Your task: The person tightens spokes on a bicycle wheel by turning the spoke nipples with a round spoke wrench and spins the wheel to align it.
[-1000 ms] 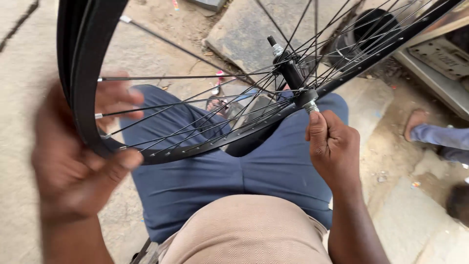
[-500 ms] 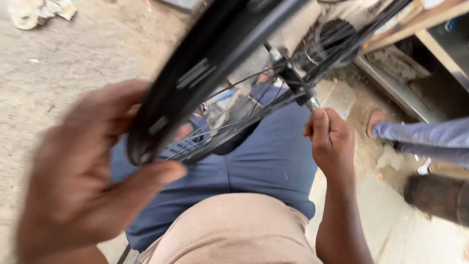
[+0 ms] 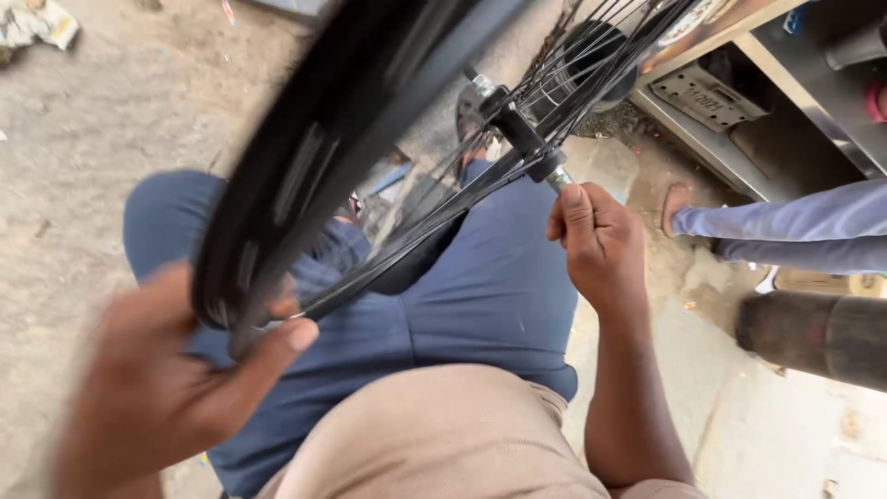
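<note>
Gripping the blurred black rim (image 3: 305, 176) from below, the left hand (image 3: 157, 397) curls its thumb and fingers partly round it, close to the camera. Fingers so near the thin spokes (image 3: 443, 212) could get caught if the wheel turns, and a loose hold might let it tip off the lap. Further out, the right hand (image 3: 601, 245) is closed in a fist on the axle end (image 3: 559, 178) at the hub (image 3: 513, 129), wrist straight, forearm angled up from the knee.
</note>
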